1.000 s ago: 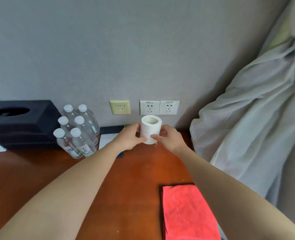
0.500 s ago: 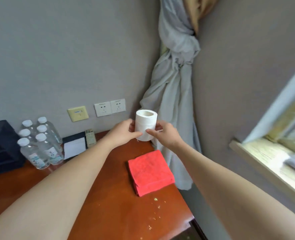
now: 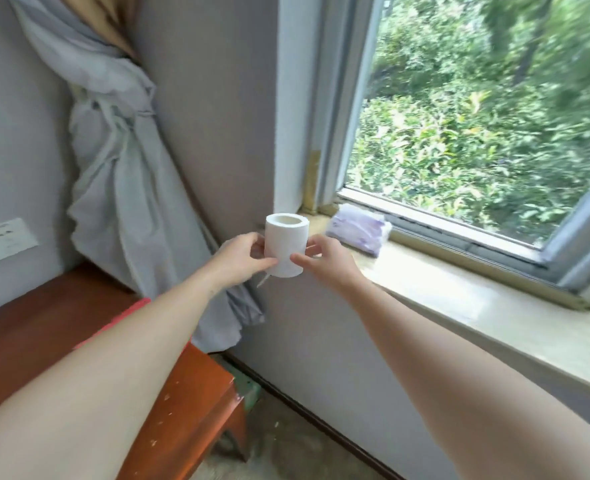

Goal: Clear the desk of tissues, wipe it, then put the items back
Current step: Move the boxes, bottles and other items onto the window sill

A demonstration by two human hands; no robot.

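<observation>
tissue roll: white, upright, hollow core facing up; held in the air between both hands, off the desk, just short of the left end of the windowsill.
left hand: fingers and thumb curled round the roll's left side, thumb across the front.
right hand: pinches the roll's right side, thumb on the front, fingers behind.
windowsill: pale ledge under the window, running off to the right.
tissue pack: purple-and-white soft pack, blurred, lying flat at the sill's left end against the window frame, just beyond the roll.
desk: reddish-brown wood at bottom left; its front right corner shows under the left forearm, with pale crumbs near it.
red cloth: on the desk near its right edge, mostly hidden by the left forearm.
curtain: grey, knotted, hanging past the desk's right edge.
wall socket: white, above the desk's back edge.
</observation>
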